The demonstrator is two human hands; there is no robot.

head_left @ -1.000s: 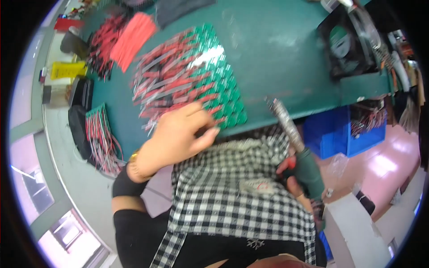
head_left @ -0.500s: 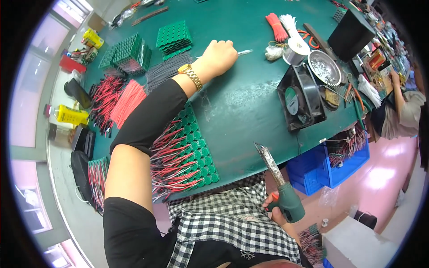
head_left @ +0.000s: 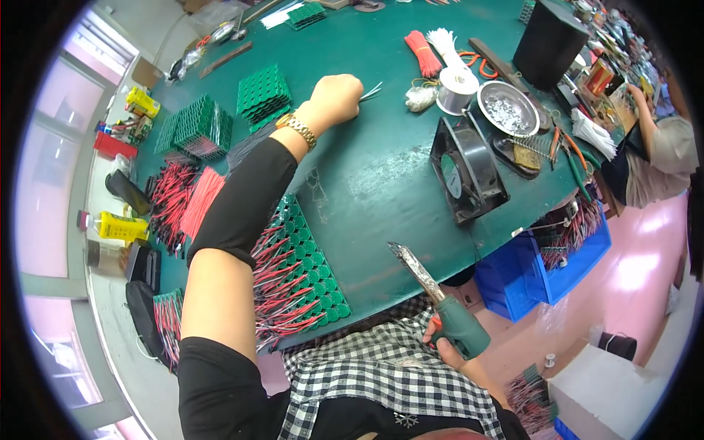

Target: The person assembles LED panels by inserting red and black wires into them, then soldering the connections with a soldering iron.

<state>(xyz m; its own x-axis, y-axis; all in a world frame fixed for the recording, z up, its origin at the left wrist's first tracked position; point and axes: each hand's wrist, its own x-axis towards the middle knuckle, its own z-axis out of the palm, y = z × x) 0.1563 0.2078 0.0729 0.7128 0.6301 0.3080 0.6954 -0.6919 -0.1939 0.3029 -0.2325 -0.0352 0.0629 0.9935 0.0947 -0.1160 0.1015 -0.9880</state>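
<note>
our left hand [head_left: 334, 99] has stayed stretched far across the green surface [head_left: 381, 183] since half a second ago, and the view has tipped a little further over it.

our left hand is curled shut, pinching a few thin silver wires [head_left: 372, 91] that poke out toward the white bundle [head_left: 420, 97] beside the solder spool [head_left: 456, 91]. our right hand [head_left: 449, 343] sits low near our checked apron, fingers wrapped around the green handle of a soldering iron [head_left: 433, 297], its tip tilted up over the surface edge. a green battery holder block with red and black leads [head_left: 297, 282] lies just beside our left forearm, and a black fan [head_left: 466, 170] stands further right.
</note>
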